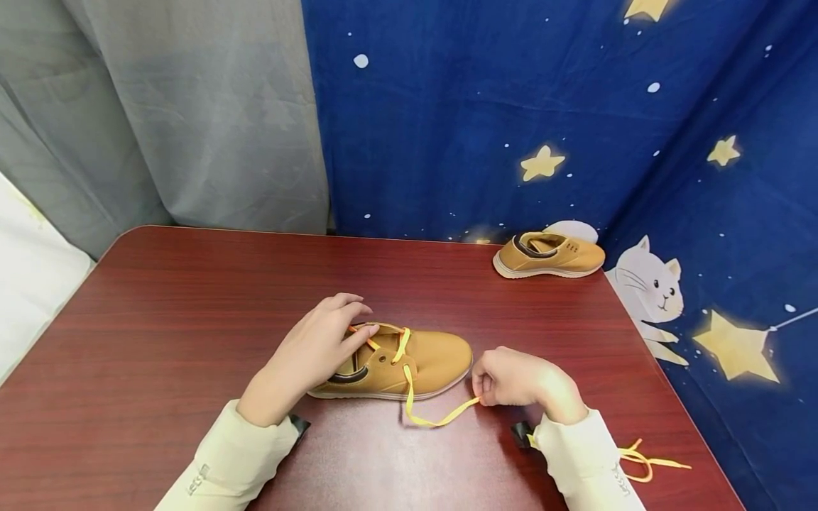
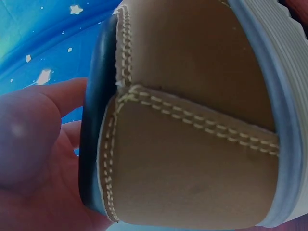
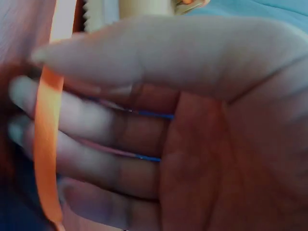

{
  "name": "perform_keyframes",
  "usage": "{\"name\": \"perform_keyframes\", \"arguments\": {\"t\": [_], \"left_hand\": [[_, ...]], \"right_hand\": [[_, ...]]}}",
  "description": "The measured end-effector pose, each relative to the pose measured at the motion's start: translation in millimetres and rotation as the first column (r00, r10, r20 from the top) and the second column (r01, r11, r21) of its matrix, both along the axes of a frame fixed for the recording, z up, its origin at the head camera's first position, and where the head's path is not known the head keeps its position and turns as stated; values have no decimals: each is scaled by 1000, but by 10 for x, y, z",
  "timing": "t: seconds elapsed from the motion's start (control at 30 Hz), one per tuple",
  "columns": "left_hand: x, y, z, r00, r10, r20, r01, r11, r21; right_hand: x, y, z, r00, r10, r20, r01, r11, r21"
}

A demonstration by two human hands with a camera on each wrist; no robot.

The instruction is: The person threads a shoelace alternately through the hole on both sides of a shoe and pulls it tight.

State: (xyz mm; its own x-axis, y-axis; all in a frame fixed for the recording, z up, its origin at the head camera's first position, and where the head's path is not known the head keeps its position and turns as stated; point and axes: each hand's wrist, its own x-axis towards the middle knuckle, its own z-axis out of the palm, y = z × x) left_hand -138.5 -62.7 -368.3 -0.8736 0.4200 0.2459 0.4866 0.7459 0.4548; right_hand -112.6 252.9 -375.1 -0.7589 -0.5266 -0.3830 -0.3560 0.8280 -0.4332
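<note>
A tan lace-up shoe [image 1: 441,355] with a dark collar lies on the table, toe to the right. My left hand [image 1: 322,333] holds it at the opening, thumb over the tongue area and fingers at the far side. The left wrist view shows the shoe's stitched heel [image 2: 192,163] close up, with the left hand [image 2: 43,139] behind the collar. A yellow shoelace [image 1: 424,424] runs through some eyelets. Right of the toe, my right hand [image 1: 511,377] pinches this lace between thumb and fingers; the lace [image 3: 46,144] crosses the fingers in the right wrist view.
A second tan shoe [image 1: 549,257], without a visible lace, stands at the table's far right corner. Another yellow lace [image 1: 645,465] lies partly under the right sleeve [image 1: 578,454]. Grey and blue curtains [image 1: 434,128] hang behind the reddish-brown table [image 1: 160,341].
</note>
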Motion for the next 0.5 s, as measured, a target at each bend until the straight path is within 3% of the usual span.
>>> {"name": "perform_keyframes", "arguments": {"t": [0.17, 0.27, 0.37, 0.43, 0.5], "left_hand": [[6, -3, 11, 1000, -13, -13, 13, 1000, -4], [3, -2, 14, 999, -33, -25, 33, 999, -3], [2, -5, 21, 998, -42, -53, 42, 999, 11], [2, -8, 27, 996, -42, -73, 43, 999, 24], [5, -13, 34, 995, -37, -91, 40, 999, 35]], "right_hand": [[39, -28, 91, 985, 40, 166, -16, 989, -144], [56, -29, 134, 966, 136, 219, -72, 958, -277], [56, -25, 163, 935, 285, 209, -177, 889, -422], [50, -29, 174, 913, 379, 152, -263, 830, -492], [46, -41, 179, 894, 431, 121, -304, 783, -543]]}}
